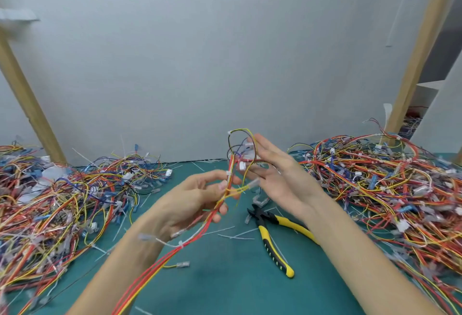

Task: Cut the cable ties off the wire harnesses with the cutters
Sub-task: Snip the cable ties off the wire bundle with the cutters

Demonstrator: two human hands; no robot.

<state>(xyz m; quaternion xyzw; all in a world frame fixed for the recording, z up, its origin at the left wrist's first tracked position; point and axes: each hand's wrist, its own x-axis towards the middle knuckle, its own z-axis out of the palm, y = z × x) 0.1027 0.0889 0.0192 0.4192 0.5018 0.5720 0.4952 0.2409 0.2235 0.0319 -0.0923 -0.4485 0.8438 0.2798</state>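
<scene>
A wire harness (200, 229) of red, orange and yellow wires runs from the bottom edge up between my hands. My left hand (197, 197) pinches it near a white cable tie, fingers curled round the bundle. A second white cable tie (180, 244) sits lower on the harness. The harness's upper loops and white connectors (242, 164) lie against my right hand (272, 172), whose fingers are straight and spread. The yellow-and-black cutters (268, 237) lie on the green mat under my right forearm, touched by neither hand.
A big tangle of harnesses (62, 202) covers the mat on the left, another pile (387, 189) on the right. Cut white tie scraps (235, 236) lie on the green mat (237, 289). Wooden posts (27, 99) stand against the grey wall.
</scene>
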